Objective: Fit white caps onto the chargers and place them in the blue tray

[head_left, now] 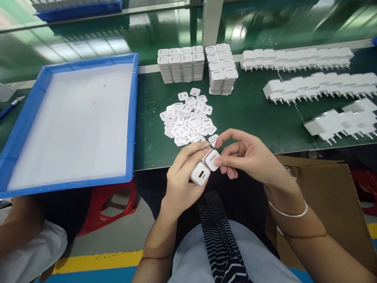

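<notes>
Charger cube clamped in left hand; right hand pinches label plate onto it. Loose plates remain at 12 o'clock; blue tray holds none.

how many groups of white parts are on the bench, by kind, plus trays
Loose pile of flat white cover plates: 1
Blocks of stacked cover plates: 2, the second beside the first
Rows of white plug adapters: 3, with and nearer
Blue tray: 1
Adapter in the left hand, with the right hand on it: 1
Total: 8
</notes>
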Motion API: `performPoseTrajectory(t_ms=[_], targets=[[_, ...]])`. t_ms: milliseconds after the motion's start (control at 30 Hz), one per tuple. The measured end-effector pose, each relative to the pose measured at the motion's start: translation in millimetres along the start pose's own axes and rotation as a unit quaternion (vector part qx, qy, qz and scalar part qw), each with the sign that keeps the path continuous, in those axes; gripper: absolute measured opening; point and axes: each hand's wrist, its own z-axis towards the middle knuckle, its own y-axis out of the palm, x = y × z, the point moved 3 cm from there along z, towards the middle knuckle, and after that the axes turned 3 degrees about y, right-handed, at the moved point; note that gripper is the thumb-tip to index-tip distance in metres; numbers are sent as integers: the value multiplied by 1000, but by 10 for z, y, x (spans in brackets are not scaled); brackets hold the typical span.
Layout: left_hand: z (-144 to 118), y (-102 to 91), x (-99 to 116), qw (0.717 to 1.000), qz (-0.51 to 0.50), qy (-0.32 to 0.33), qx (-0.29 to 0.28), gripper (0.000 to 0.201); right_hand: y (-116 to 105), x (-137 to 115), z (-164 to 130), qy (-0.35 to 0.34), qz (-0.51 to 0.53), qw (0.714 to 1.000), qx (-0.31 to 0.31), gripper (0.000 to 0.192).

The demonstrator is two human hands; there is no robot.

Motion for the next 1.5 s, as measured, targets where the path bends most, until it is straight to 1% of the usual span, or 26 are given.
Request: performPoseTrajectory(t_ms=[267,433,567,733,833,933,1000,1067,1100,1133,1167,1233,1267,1333,1400,1433,1500], targets=[[-31,16,-23,1000,-4,-11,-8,35,-11,22,-6,5,-20,1000,-3,42],[-32,20,-34,1000,-10,-22,-5,38,19,15,3,5,-16,1000,21,42],[-30,23,-48,1000,-12,-23,-6,38,47,8,-3,-1,-15,1000,25,43],[-42,30,-56,999,-17,-30,-7,39,43,-11,-7,-6,-42,998,41,46],[-44,37,-55,999,-21,-46,2,39,43,12,14,-26,-69,995,63,48],[-40,16,-67,996,-36,-73,26,40,60,83,49,-61,-88,991,83,49],[-42,-20,-92,993,-58,-99,40,40,69,127,90,-89,-89,990,68,46],[-59,-68,-132,987,-90,-129,39,40,33,134,152,-121,-89,987,57,37],[-75,-96,-155,983,-103,-144,38,41,-14,120,193,-140,-96,983,75,33],[-95,-125,-179,980,-114,-158,40,42,-77,97,239,-158,-114,975,112,29],[-117,-156,-201,977,-121,-169,46,43,-146,69,288,-170,-144,961,162,25],[-161,-208,-232,974,-125,-179,64,46,-254,20,395,-169,-241,920,258,17],[-179,-222,-239,973,-126,-179,70,47,-278,6,454,-156,-299,897,287,16],[-202,-229,-236,973,-129,-177,72,49,-270,3,567,-123,-397,854,314,23],[-208,-215,-221,973,-132,-176,71,49,-225,12,653,-112,-445,825,331,25],[-207,-205,-214,973,-134,-177,70,48,-202,16,684,-117,-450,820,335,24],[-199,-184,-203,971,-135,-183,72,46,-171,17,723,-135,-432,827,333,20]])
